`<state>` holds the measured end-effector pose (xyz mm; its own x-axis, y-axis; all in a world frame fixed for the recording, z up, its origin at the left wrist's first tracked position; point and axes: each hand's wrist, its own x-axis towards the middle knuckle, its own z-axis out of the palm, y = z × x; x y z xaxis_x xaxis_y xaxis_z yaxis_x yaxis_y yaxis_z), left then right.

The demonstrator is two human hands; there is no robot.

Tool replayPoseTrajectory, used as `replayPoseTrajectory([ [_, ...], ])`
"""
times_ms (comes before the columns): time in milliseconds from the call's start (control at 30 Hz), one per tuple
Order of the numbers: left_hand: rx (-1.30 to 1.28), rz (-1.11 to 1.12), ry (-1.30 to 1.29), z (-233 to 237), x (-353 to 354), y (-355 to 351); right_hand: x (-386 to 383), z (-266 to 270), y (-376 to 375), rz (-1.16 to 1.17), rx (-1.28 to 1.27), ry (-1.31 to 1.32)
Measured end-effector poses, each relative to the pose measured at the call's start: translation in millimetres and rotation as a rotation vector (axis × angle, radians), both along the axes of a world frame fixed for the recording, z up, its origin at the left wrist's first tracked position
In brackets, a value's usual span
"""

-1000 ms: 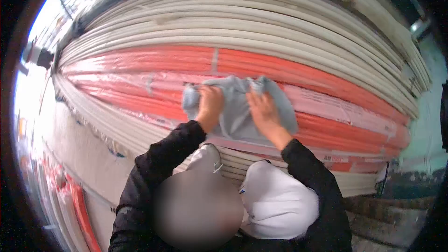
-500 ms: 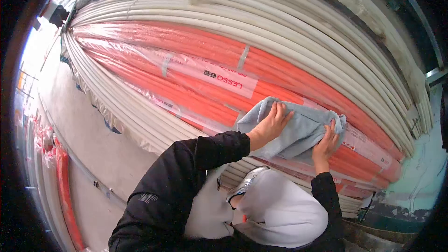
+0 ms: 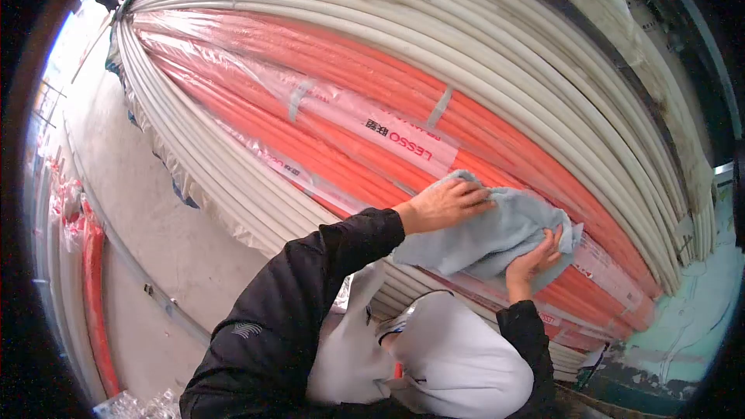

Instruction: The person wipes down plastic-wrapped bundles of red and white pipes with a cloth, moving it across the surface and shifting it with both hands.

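Observation:
A pale grey-blue cloth lies bunched and folded over bundles of red pipes wrapped in clear plastic. My left hand lies over the cloth's upper left part, its fingers bent and pressed into the fabric. At the lower right end, my right hand grips a fold between thumb and fingers. Under the cloth, part of the red bundles is hidden. A printed label reading LESSO shows on the plastic, up and left of my left hand.
Long white pipes run beyond the red bundles, and more white pipes lie on the near side. My knee is bent close below the cloth. Upright red and white pipes stand at far left beside the concrete floor.
My left hand has turned so its fingers point more to the right, and the cloth's upper left part is folded lower. The right hand keeps its hold. The view has shifted slightly.

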<state>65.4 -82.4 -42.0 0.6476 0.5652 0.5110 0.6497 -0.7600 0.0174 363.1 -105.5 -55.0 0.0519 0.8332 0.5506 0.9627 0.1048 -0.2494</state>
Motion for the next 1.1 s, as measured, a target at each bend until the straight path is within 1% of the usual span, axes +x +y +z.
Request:
replayPoseTrajectory([
  [100,0.021,0.028,0.016,1.3,-29.2,4.3,-36.0,-6.5,-0.4,0.142,-0.051,-0.021],
  [167,0.013,0.033,0.025,-2.2,-51.1,4.4,-67.7,3.0,-1.6,0.234,-0.105,-0.117],
  [233,-0.159,0.075,-0.075,-14.6,-84.2,8.4,-94.0,5.5,3.3,0.306,-0.109,-0.119],
  [300,-0.223,0.201,-0.155,-14.2,-124.6,1.7,-113.1,12.2,9.4,0.351,-0.247,-0.081],
  [333,-0.094,0.318,-0.164,-24.6,-143.1,4.0,-123.5,18.8,9.6,0.363,-0.289,-0.116],
  [367,-0.054,0.420,-0.161,-22.7,-161.7,3.4,-133.7,26.0,9.8,0.374,-0.333,-0.148],
  [400,-0.062,0.465,-0.279,-28.6,-176.4,5.0,-139.9,28.4,11.3,0.440,-0.288,-0.167],
  [433,0.019,0.572,-0.230,-27.2,-188.2,8.9,-145.5,30.3,13.2,0.514,-0.244,-0.187],
  [467,-0.199,0.636,-0.434,-17.3,-194.7,13.8,-152.9,36.8,14.3,0.547,-0.238,-0.173],
  [500,-0.133,0.694,-0.460,-10.7,-199.8,15.6,-158.5,40.4,15.5,0.587,-0.233,-0.156],
  [567,-0.142,0.844,-0.599,-8.9,-207.4,31.6,-160.8,41.7,21.0,0.636,-0.208,-0.146],
  [667,-0.039,0.732,-0.682,6.3,-185.5,52.7,-153.0,38.9,27.9,0.673,-0.122,-0.179],
  [767,0.023,0.830,-0.457,31.4,-143.9,50.9,-136.9,33.5,32.2,0.677,-0.059,-0.245],
  [800,-0.088,0.878,-0.416,37.6,-133.2,49.8,-128.1,32.4,32.7,0.680,-0.041,-0.269],
  [900,-0.296,0.583,-0.750,2.9,-124.4,55.7,-91.7,44.2,27.0,0.653,-0.044,-0.293],
  [967,-0.157,0.605,-0.549,-6.0,-102.6,44.2,-65.3,41.5,25.0,0.555,-0.036,-0.393],
  [1033,-0.143,0.641,-0.316,7.9,-66.4,26.1,-34.8,44.0,18.4,0.468,-0.131,-0.331],
  [1100,-0.228,0.469,-0.310,9.8,-44.0,11.4,1.3,37.3,15.9,0.338,-0.090,-0.329],
])
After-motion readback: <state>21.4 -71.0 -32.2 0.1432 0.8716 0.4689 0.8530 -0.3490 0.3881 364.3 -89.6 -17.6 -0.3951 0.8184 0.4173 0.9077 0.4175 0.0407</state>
